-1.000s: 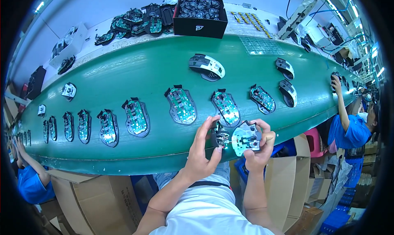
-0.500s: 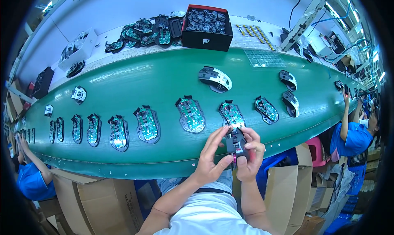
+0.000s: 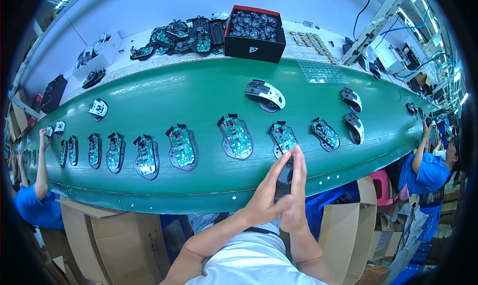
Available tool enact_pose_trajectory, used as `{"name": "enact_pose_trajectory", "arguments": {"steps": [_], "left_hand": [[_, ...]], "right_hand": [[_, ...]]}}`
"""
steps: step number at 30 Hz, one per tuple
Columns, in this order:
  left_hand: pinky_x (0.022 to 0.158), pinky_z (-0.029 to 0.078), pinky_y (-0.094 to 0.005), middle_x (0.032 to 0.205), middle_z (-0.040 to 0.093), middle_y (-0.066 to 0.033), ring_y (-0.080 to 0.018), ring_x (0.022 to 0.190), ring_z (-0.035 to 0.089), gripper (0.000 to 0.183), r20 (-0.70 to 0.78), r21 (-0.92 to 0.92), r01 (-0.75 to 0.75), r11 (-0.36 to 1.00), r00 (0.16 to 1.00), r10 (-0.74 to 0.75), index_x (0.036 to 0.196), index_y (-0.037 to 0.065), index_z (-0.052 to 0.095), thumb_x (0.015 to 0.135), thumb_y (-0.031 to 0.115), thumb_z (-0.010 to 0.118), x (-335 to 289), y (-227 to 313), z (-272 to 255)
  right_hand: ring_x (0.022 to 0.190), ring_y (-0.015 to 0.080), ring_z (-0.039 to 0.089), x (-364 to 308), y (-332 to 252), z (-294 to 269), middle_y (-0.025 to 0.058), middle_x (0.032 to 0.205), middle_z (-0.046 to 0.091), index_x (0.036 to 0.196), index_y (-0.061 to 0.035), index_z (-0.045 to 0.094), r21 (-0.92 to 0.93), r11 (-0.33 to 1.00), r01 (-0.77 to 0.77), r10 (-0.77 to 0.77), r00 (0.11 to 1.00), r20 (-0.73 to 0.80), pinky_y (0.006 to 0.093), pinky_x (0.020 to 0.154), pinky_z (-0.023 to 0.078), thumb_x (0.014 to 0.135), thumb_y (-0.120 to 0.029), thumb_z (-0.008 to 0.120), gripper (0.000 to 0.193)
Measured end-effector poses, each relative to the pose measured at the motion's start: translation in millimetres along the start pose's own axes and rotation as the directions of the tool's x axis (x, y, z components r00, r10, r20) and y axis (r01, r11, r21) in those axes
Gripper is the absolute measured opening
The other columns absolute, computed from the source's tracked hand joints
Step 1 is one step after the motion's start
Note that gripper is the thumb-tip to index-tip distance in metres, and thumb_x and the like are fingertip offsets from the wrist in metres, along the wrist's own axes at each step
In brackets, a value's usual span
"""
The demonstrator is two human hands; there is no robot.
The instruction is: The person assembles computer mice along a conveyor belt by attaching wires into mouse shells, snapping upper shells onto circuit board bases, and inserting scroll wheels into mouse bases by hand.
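My left hand and my right hand press together with long, straight fingers around a dark computer mouse. Its black top shows between my palms; the rest is hidden by the hands. Just beyond my fingertips lies an open mouse base with a green circuit board. To its right is a similar open base, and to its left another, all lying on the green belt.
Further left, several open mouse bases form a row. Closed black-and-white mice sit farther back. A black box of small parts stands on the white ledge beside piled boards. Co-workers in blue sit at both sides; cardboard boxes stand below.
My hands have turned and closed flat around the mouse, which was held loosely in the fingers before. The left co-worker's arm has lifted toward a small white part on the belt.
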State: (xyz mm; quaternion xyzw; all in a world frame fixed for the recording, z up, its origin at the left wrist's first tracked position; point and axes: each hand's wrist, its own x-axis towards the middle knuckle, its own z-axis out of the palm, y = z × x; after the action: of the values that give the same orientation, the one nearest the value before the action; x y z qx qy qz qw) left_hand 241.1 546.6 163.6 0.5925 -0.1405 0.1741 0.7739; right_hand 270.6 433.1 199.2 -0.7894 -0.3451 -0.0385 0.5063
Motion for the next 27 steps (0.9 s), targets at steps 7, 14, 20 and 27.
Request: {"name": "enact_pose_trajectory", "arguments": {"steps": [7,14,20,27], "left_hand": [[0.115,0.038,-0.0418,0.151,0.043,-0.0265,-0.0375,0.139,0.047,0.076,-0.115,0.077,0.144,0.987,0.984,-0.135,0.15,-0.004,0.037,0.084,0.013,0.072,10.8,11.5,-4.6],[0.101,0.052,-0.0484,0.153,0.029,-0.0246,-0.0417,0.127,0.055,0.07,0.01,0.5,-0.031,0.865,0.999,0.03,0.141,-0.003,0.044,0.083,0.016,0.076,10.8,21.0,4.4],[0.1,0.053,-0.0463,0.132,0.058,-0.0238,-0.0403,0.121,0.06,0.073,0.0,0.594,-0.15,0.79,0.982,0.187,0.13,-0.005,0.055,0.076,0.035,0.086,4.1,8.0,6.7],[0.09,0.058,-0.0409,0.125,0.065,-0.0206,-0.0345,0.106,0.069,0.068,0.044,0.675,-0.164,0.719,0.982,0.182,0.124,-0.006,0.063,0.073,0.032,0.086,2.7,6.7,6.0]], "right_hand": [[0.132,0.0297,0.05,15.5,11.0,-2.4,0.0214,0.141,0.051,0.142,0.0077,0.047,0.523,0.827,-0.205,0.34,0.924,-0.176,0.0397,0.113,0.036,0.104,-0.049,0.043,0.068],[0.108,0.0214,0.059,29.9,17.0,-9.3,0.0165,0.115,0.06,0.101,0.0036,0.066,0.468,0.851,-0.24,0.366,0.909,-0.199,0.0334,0.095,0.045,0.106,-0.038,0.04,0.049],[0.068,0.0165,0.042,34.5,35.6,-22.1,0.0038,0.073,0.044,0.079,-0.0053,0.047,0.993,0.114,-0.035,0.425,0.905,-0.017,0.0323,0.065,0.04,0.108,-0.038,0.033,0.045],[0.082,0.0207,0.055,32.4,15.8,-14.0,0.0104,0.091,0.054,0.108,-0.0049,0.051,0.938,0.346,0.026,0.529,0.82,-0.218,0.0332,0.075,0.047,0.103,-0.05,0.044,0.046]]}}
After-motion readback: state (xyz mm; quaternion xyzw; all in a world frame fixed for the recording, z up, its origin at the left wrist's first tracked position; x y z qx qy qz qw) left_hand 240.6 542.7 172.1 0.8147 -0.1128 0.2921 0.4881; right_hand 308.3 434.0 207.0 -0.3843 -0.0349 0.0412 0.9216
